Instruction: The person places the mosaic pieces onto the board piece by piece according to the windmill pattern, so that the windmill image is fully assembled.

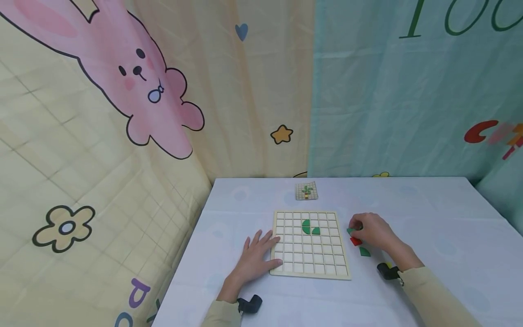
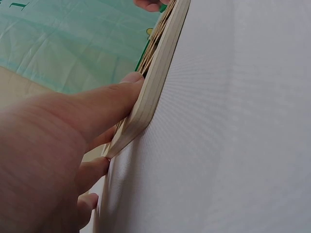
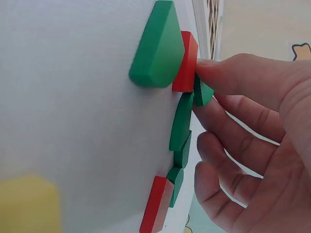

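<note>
A wooden grid board (image 1: 310, 255) lies on the table, bearing green quarter-round pieces (image 1: 306, 227) in its upper middle. My left hand (image 1: 255, 256) rests on its left edge with fingers spread; in the left wrist view the thumb (image 2: 109, 104) presses on the rim. To the right of the board, my right hand (image 1: 372, 231) pinches a green block (image 3: 203, 92) between thumb and forefinger. Beside those fingertips stands a red block (image 3: 185, 63), and a larger green quarter-round block (image 3: 160, 48) lies nearer the wrist camera. The fingers partly hide the pinched block.
Several more green blocks (image 3: 181, 121) and another red block (image 3: 156, 204) lie in a row by the right hand. A yellow block (image 3: 29, 206) is near the right wrist. Behind the board lies a small pattern card (image 1: 306, 190). Printed curtains (image 1: 253, 91) hang behind the table.
</note>
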The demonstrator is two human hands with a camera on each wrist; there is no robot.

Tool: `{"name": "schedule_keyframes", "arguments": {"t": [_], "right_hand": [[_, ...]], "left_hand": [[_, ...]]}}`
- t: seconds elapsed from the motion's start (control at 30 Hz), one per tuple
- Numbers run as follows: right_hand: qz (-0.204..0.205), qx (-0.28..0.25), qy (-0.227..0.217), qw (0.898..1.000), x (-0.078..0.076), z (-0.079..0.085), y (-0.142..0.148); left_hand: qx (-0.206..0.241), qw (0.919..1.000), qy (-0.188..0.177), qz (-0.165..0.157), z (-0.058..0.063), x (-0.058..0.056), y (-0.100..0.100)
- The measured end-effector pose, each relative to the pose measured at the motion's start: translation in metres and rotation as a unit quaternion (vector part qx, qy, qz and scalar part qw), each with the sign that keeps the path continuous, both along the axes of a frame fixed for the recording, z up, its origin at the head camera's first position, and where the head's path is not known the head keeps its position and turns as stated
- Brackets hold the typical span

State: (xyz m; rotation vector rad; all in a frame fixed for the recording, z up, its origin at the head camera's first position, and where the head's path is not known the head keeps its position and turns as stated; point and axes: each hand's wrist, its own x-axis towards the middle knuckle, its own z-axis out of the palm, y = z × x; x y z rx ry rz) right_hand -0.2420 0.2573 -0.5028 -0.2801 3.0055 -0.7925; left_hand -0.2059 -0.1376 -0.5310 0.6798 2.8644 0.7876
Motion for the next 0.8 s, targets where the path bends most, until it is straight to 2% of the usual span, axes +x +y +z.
{"name": "schedule_keyframes", "arguments": {"t": [0.37, 0.8], "right_hand": [[-0.003, -0.037, -0.011, 0.999, 0.0016, 0.002, -0.0028], [0.008, -0.055, 0.003, 0.998, 0.0029, 0.0051, -0.0063]], "left_hand": [[-0.004, 1.0, -0.001, 0.003, -0.0027, -0.0009, 0.0005], [-0.002, 1.0, -0.004, 0.002, -0.004, -0.0009, -0.0002]]}}
